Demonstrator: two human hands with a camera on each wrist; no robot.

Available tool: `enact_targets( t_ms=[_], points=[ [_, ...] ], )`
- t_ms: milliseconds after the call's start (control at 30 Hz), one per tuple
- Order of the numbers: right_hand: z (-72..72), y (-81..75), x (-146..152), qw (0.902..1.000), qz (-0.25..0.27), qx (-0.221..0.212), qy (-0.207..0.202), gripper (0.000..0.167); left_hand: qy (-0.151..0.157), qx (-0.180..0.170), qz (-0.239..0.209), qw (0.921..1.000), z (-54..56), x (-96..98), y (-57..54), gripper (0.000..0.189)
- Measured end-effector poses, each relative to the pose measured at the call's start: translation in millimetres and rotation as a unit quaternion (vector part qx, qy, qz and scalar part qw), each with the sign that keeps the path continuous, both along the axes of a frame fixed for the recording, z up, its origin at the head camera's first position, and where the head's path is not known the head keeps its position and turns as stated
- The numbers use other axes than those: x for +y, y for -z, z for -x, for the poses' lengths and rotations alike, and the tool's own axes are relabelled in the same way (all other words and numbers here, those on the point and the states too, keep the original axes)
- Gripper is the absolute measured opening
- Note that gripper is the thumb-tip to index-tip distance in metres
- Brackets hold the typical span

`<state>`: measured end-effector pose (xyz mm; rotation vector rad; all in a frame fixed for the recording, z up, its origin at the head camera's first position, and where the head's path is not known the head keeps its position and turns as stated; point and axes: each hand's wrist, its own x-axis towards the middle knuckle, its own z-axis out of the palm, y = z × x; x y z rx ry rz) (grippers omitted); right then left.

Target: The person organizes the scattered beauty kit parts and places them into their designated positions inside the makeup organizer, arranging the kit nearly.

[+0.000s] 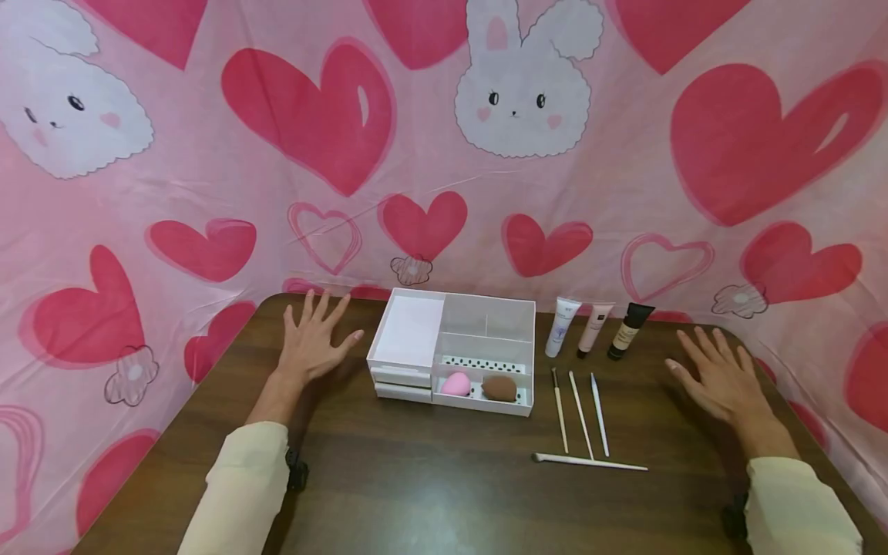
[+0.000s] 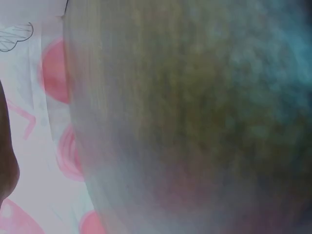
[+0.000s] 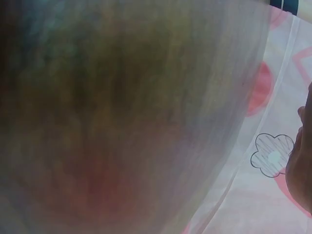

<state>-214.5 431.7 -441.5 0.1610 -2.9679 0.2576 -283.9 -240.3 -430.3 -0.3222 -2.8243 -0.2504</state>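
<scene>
White plastic makeup organizer [image 1: 405,327] sits at 3 o'clock from the left hand [image 1: 314,343], the nearer of the two, its long axis running 9 to 3 across the wood-grain desk [image 1: 416,482]. Closest to the right hand [image 1: 718,378] is the black-and-beige squeeze tube [image 1: 628,333], toward 10 o'clock, slanting from 7 to 1; a white-handled makeup brush [image 1: 590,462] lies crosswise toward 8. Both hands are spread wide, holding nothing.

Head view bright; soft glare on tabletop [image 1: 416,493]; wrist views blurred.
</scene>
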Motion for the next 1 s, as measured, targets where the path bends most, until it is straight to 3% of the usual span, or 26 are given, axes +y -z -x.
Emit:
enact_targets(
  t_ms=[100,367,467,567,667,767,933,1000],
  points=[
    [-0.1,-0.2,1.0,1.0000,0.003,-0.003,0.003,0.077,0.000,-0.007,-0.013,0.9999,0.1,1.5,-0.7,0.081],
    [-0.9,-3.4,-0.3,0.9999,0.010,0.001,0.005,0.076,0.018,-0.032,-0.100,0.9943,-0.1,4.4,-1.7,0.078],
    [-0.5,-5.0,-0.9,0.9999,0.010,0.003,0.002,0.075,0.028,-0.044,-0.148,0.9875,-0.9,7.9,-1.3,0.075],
    [0.9,-7.6,-2.1,0.9999,0.006,0.011,-0.002,0.074,0.041,-0.058,-0.209,0.9754,-2.9,13.7,-1.4,0.072],
    [1.8,-11.4,-4.7,0.9996,-0.003,0.027,-0.011,0.071,0.057,-0.070,-0.273,0.9576,-5.8,21.7,-1.6,0.068],
    [1.1,-15.8,-8.1,0.9993,-0.005,0.035,-0.016,0.067,0.079,-0.087,-0.336,0.9343,-9.5,31.2,-2.0,0.065],
    [-0.8,-22.0,-12.3,0.9990,0.035,0.023,-0.015,0.060,0.120,-0.125,-0.442,0.8802,-15.5,46.8,-3.8,0.061],
    [-1.5,-24.6,-14.8,0.9979,0.058,0.023,-0.020,0.057,0.133,-0.137,-0.464,0.8652,-18.6,51.9,-5.4,0.060]
  ],
)
